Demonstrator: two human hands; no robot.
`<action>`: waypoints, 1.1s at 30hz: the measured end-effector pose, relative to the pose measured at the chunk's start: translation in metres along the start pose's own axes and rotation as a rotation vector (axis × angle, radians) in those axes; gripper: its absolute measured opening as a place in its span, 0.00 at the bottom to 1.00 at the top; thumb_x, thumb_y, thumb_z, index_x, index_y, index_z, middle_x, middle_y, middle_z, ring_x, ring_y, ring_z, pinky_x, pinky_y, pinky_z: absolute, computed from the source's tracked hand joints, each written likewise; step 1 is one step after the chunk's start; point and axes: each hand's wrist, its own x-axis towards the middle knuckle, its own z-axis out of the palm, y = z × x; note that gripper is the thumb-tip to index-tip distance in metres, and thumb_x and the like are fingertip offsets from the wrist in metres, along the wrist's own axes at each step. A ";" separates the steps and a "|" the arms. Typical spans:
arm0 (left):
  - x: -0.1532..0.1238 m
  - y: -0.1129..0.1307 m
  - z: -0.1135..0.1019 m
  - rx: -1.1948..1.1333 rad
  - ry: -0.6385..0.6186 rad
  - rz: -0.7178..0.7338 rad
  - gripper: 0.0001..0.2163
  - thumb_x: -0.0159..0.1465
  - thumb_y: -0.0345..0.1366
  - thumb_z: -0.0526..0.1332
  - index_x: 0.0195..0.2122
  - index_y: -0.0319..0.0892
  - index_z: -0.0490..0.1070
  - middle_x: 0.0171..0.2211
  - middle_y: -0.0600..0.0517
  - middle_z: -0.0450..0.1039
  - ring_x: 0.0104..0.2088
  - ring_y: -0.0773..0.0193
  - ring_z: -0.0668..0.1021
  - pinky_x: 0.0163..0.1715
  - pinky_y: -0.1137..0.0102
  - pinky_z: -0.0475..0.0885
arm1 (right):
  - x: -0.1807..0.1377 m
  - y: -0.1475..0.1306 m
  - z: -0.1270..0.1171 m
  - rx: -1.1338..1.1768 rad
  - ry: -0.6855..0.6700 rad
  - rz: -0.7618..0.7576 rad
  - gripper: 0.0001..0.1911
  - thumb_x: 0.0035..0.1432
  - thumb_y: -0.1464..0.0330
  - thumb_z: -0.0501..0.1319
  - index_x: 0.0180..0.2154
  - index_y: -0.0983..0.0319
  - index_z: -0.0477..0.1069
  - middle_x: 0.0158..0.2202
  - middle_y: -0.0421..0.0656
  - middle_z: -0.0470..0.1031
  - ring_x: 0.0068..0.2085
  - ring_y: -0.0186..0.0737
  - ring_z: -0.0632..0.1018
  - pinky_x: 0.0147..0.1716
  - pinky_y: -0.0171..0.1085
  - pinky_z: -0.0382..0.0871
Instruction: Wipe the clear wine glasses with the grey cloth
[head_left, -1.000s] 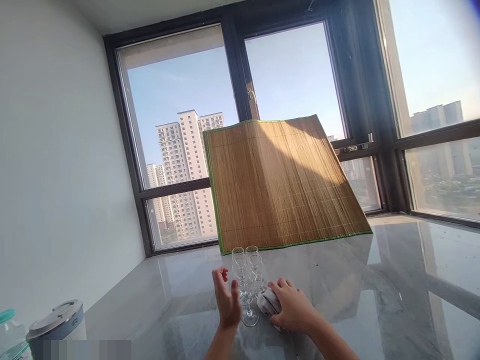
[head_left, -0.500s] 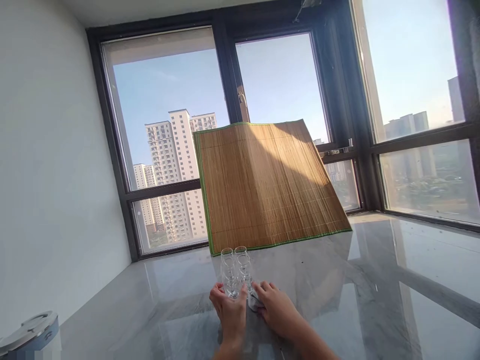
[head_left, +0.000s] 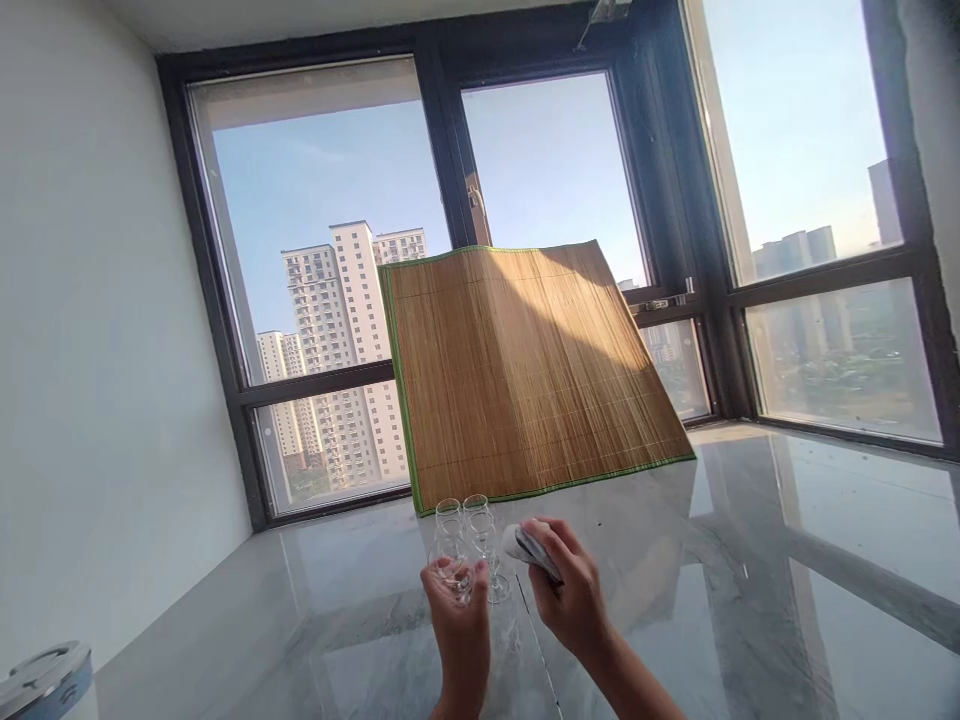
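Several clear stemmed glasses (head_left: 480,528) stand close together on the grey marble surface (head_left: 360,620), in front of a bamboo mat. My left hand (head_left: 461,620) is at the near left of the group, its fingers curled around a glass (head_left: 448,550), with the thumb up at the right side. To the right of the glasses, my right hand (head_left: 570,585) grips a small white and dark grey object (head_left: 529,548), perhaps a wadded cloth. It is apart from the glasses, and its underside is hidden by my fingers.
A bamboo mat (head_left: 517,370) with green edging leans against the dark-framed windows (head_left: 442,150). At the lower left is a lidded container (head_left: 49,675), partly cut off by the frame. A white wall (head_left: 97,350) rises on the left.
My right hand has moved up and right, away from the glasses, lifting the white and grey object with it. My left hand stays at the glasses. The view has shifted slightly.
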 end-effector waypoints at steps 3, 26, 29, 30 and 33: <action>-0.002 0.002 0.001 -0.088 -0.050 -0.042 0.26 0.56 0.54 0.67 0.46 0.47 0.57 0.28 0.60 0.67 0.22 0.68 0.71 0.27 0.70 0.69 | 0.005 -0.019 -0.007 -0.006 0.112 -0.186 0.34 0.55 0.79 0.54 0.63 0.57 0.60 0.49 0.49 0.73 0.45 0.43 0.78 0.41 0.40 0.74; -0.017 0.000 0.005 0.533 -0.558 0.077 0.25 0.60 0.39 0.62 0.60 0.40 0.68 0.26 0.52 0.78 0.29 0.56 0.80 0.31 0.67 0.68 | 0.012 0.005 -0.031 -0.080 -0.228 0.210 0.32 0.44 0.80 0.53 0.53 0.57 0.56 0.31 0.35 0.71 0.26 0.34 0.72 0.29 0.31 0.62; -0.019 0.000 0.010 0.470 -0.605 -0.014 0.26 0.60 0.40 0.62 0.59 0.38 0.69 0.22 0.55 0.76 0.24 0.59 0.78 0.27 0.68 0.67 | 0.015 0.008 -0.033 0.118 -0.176 0.282 0.29 0.41 0.80 0.54 0.48 0.57 0.58 0.27 0.32 0.67 0.25 0.32 0.68 0.27 0.30 0.60; -0.020 0.002 0.011 0.455 -0.610 -0.036 0.26 0.60 0.40 0.62 0.59 0.38 0.69 0.22 0.55 0.75 0.23 0.60 0.77 0.26 0.69 0.67 | 0.016 0.008 -0.034 0.185 -0.154 0.302 0.28 0.42 0.79 0.54 0.47 0.57 0.59 0.27 0.32 0.67 0.26 0.32 0.68 0.27 0.30 0.60; -0.019 0.007 0.013 0.444 -0.592 -0.097 0.25 0.60 0.41 0.62 0.57 0.38 0.71 0.20 0.56 0.74 0.19 0.63 0.74 0.23 0.71 0.64 | 0.015 0.004 -0.032 0.326 -0.040 0.348 0.26 0.44 0.77 0.56 0.47 0.57 0.58 0.29 0.33 0.69 0.27 0.33 0.69 0.26 0.30 0.62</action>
